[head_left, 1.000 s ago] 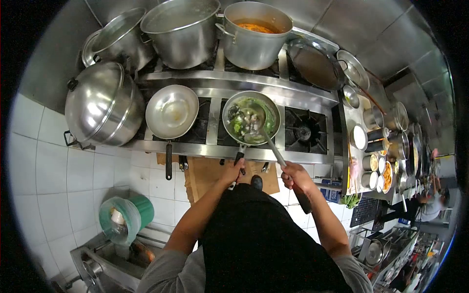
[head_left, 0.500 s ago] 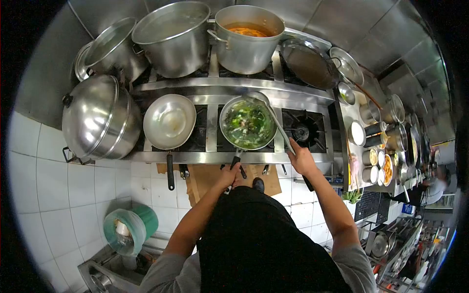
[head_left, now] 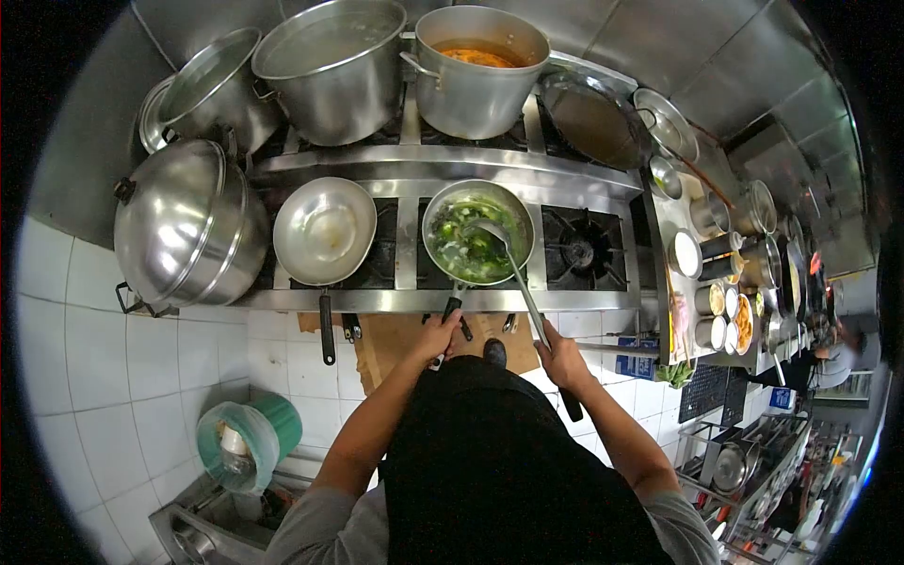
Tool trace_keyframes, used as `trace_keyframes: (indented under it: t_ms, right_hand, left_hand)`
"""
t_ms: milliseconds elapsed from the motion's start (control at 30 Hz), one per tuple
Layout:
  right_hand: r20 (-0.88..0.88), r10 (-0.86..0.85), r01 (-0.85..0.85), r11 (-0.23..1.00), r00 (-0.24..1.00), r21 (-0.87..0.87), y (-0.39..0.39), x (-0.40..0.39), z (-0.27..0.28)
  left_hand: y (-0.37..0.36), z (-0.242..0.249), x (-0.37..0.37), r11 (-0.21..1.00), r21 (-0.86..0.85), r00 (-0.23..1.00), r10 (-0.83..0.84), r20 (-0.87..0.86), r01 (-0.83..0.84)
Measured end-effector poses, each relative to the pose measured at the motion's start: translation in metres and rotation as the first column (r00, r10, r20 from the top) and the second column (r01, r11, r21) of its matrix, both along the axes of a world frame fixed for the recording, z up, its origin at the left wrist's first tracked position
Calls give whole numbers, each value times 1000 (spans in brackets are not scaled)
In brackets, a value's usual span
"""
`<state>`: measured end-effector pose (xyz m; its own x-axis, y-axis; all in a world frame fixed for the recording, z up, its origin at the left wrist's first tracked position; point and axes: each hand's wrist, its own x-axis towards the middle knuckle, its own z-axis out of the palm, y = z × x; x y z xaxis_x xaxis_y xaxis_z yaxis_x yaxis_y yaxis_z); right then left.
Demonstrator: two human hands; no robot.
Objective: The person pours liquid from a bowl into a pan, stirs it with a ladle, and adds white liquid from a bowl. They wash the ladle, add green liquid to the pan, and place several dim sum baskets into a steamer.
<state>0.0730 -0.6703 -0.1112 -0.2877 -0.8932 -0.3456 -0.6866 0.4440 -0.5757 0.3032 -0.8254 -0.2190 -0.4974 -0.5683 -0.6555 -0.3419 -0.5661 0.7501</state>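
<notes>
A frying pan [head_left: 435,209] sits over a front burner, with green leafy pieces and pale bits in liquid [head_left: 471,231] inside it. My left hand [head_left: 435,341] is closed around the pan's dark handle [head_left: 453,307]. In my right hand [head_left: 563,362] is a long metal ladle [head_left: 524,294], gripped by its black end. The ladle's bowl rests among the greens near the pan's middle. To the left, a second frying pan [head_left: 326,226] with nothing in it stands on the stove, its handle pointing toward me.
Large pots, one with orange contents [head_left: 482,85], line the back burners beside a dark wok [head_left: 593,118]. A domed steamer [head_left: 193,221] stands at left. Ingredient containers [head_left: 686,254] fill the right counter. A lined green bin [head_left: 250,438] is lower left. Another person [head_left: 833,363] stands far right.
My right hand has come down and toward me, to the left. The ladle's bowl has moved from the pan's far rim into the middle of the greens. My left hand still holds the handle.
</notes>
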Motion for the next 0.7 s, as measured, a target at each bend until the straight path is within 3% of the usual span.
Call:
trace_keyframes:
  t_ms: [67, 233, 300, 333, 400, 433, 533, 600, 667, 700]
  right_hand:
    - [34, -44, 41, 997, 998, 58, 2, 10, 8]
    - [58, -28, 33, 996, 998, -80, 13, 21, 8]
    - [302, -155, 155, 988, 941, 25, 14, 23, 13]
    - [301, -155, 154, 988, 941, 27, 13, 24, 21]
    - [384, -301, 244, 951, 873, 192, 13, 26, 45]
    - [450, -336, 291, 942, 827, 169, 14, 27, 50]
    - [403, -294, 284, 955, 867, 86, 6, 20, 71]
    - [172, -153, 173, 979, 973, -105, -1, 5, 66]
    - [-4, -60, 58, 975, 998, -213, -19, -2, 78]
    - [-5, -58, 56, 975, 998, -217, -25, -11, 71]
  left_hand:
    - [0, 2, 0, 1000, 17, 1000, 3, 5, -4]
    - [-1, 1, 0, 999, 50, 1000, 9, -4, -9]
    - [-2, -2, -1, 997, 70, 1000, 27, 9, -28]
    - [-2, -4, -1, 997, 72, 1000, 28, 8, -29]
    - [-2, -9, -1, 999, 50, 1000, 16, 26, -17]
    - [-2, -13, 0, 999, 52, 1000, 17, 26, -18]
    - [-3, -22, 3, 999, 32, 1000, 19, -23, -19]
    - [-4, -25, 3, 996, 82, 999, 29, -41, -25]
    - [-5, -17, 4, 996, 88, 999, 26, -43, -22]
    - [-6, -11, 4, 995, 95, 999, 23, -43, -19]
